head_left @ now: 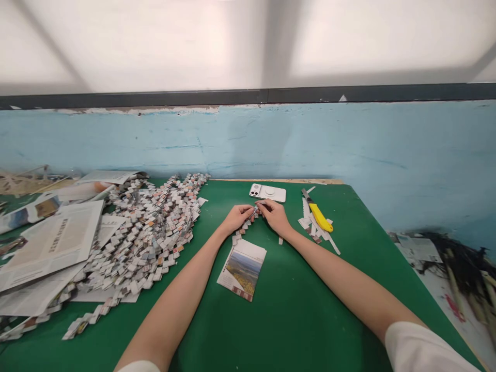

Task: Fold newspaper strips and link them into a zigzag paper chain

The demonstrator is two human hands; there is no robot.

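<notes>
Head view: left hand (pixel 237 218) and right hand (pixel 274 214) almost meet, each grip pinched closed on the far end of a folded-paper chain (pixel 245 226); its long axis slants nearward and left over the counter (pixel 294 315), toward printed paper rectangles (pixel 243 271), left hand nearer its free end.

Green table (pixel 310 310) under phone (pixel 268 193), papers (pixel 244 267), paper chains (pixel 155 222)

1. Our right sleeve (pixel 420 346) is white and plain, with a rounded edge.
2. Of our left sleeve (pixel 138 367), also white, only a small part shows.
3. Our left forearm (pixel 186 294), right forearm (pixel 341 274), left hand (pixel 235 219) and right hand (pixel 276 217) are bare.
</notes>
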